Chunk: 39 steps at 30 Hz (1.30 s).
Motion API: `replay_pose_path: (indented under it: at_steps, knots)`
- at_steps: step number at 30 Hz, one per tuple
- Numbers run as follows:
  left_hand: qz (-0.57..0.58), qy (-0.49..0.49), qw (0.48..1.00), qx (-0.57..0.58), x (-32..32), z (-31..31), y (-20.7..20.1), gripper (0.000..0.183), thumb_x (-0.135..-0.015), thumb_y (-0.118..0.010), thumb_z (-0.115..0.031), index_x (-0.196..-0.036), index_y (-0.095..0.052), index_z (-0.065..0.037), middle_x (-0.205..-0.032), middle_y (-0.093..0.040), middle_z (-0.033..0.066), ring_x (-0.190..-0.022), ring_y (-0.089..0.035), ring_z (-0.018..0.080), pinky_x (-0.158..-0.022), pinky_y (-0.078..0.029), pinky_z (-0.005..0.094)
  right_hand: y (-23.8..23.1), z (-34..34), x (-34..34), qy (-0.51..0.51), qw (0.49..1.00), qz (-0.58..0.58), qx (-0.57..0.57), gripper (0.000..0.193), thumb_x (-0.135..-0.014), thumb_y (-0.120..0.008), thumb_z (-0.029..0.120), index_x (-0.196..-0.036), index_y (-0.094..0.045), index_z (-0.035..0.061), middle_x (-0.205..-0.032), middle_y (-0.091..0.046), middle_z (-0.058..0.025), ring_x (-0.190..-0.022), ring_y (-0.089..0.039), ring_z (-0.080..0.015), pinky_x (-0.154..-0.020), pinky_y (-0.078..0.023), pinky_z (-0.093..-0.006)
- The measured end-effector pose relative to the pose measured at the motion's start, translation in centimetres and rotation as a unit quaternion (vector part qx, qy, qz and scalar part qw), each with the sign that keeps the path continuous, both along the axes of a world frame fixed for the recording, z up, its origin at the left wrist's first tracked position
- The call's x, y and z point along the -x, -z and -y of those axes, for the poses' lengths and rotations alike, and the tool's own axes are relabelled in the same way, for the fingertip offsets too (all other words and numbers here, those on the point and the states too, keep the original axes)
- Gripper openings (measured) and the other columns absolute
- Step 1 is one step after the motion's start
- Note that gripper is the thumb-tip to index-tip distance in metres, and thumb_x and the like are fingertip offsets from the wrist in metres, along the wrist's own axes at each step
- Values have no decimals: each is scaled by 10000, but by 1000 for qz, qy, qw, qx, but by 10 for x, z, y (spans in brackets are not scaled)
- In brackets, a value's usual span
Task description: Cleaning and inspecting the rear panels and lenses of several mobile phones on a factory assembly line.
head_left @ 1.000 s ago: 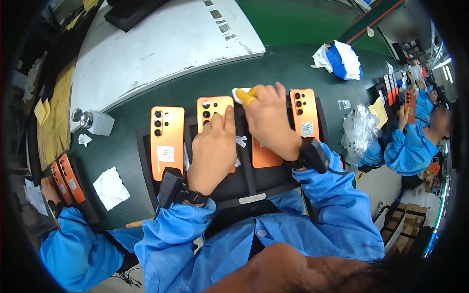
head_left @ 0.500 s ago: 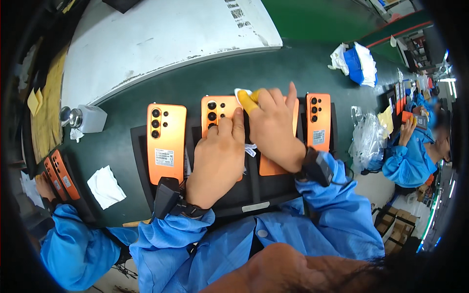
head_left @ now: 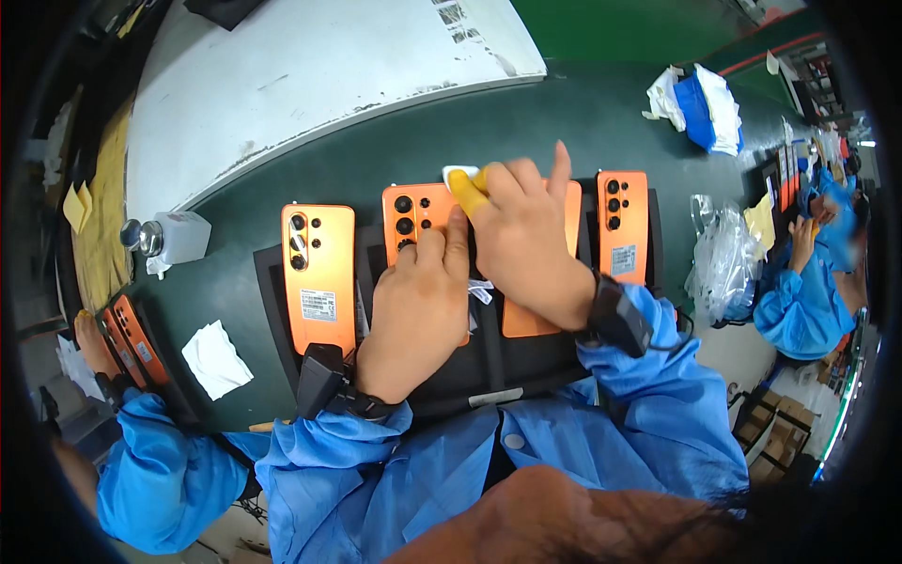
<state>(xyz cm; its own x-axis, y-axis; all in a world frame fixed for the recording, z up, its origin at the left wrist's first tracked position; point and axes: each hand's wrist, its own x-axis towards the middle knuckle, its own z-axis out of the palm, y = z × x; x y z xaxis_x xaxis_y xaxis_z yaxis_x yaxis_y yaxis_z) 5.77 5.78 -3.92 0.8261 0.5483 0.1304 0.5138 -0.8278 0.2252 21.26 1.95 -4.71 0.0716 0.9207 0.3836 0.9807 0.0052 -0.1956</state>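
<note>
Under my left hand (head_left: 415, 315) lies an orange phone (head_left: 393, 195), its back with black camera lenses facing up. The fingers press on its back near the lenses, the index finger along its right side; the thumb is hidden. My right hand (head_left: 528, 249) pinches a small white cloth (head_left: 458, 173) at that phone's top right corner. Yellow covers sit on its gripping fingertips, and its little finger sticks up. A second orange phone (head_left: 531, 322) lies partly covered beneath the right hand. Further orange phones lie face down to the left (head_left: 324, 254) and right (head_left: 625, 221), each with a label.
The phones lie on a black mat (head_left: 268, 282) over the green table (head_left: 376, 155). A white board (head_left: 310, 75) stands behind. At left are a bottle (head_left: 183, 237) and a white cloth (head_left: 216, 359); at right, a blue-and-white pack (head_left: 700, 111) and plastic bags (head_left: 723, 263). Co-workers sit on both sides.
My right hand and the white cloth have shifted slightly up and left along the phone's top edge. My left hand stays on the phone. The whole view has tilted a little.
</note>
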Motion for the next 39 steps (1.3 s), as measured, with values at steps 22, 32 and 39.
replay_pose_path:
  at_steps: [22, 32, 39]
  knots:
    - [10, 5, 998, 55, -1, -3, -6, 750, -731, -675, -87, -1408, -421, 113, -985, -532, 156, -815, -617, 289, -643, -564, 347, -5, -18, -4, 15, 999, -22, 17, 246, -773, -651, 111, -994, -737, 48, -932, -572, -87, -979, -537, -298, -1041, -235, -723]
    - [-15, -2, 997, 73, -4, -3, -4, 754, -743, -650, -37, -1445, -398, 71, -1067, -551, 163, -881, -611, 308, -706, -556, 366, -7, -9, -19, 35, 996, -86, -15, 133, -750, -672, 92, -847, -735, 26, -923, -563, -84, -978, -520, -306, -1011, -246, -755]
    - [1, 2, 998, 61, -3, -4, 0, 683, -764, -642, -81, -1392, -449, 107, -961, -536, 140, -802, -609, 256, -659, -553, 321, 12, 3, 5, 18, 998, -50, -16, 187, -743, -683, 166, -828, -724, 5, -907, -546, -90, -962, -502, -302, -1043, -191, -766]
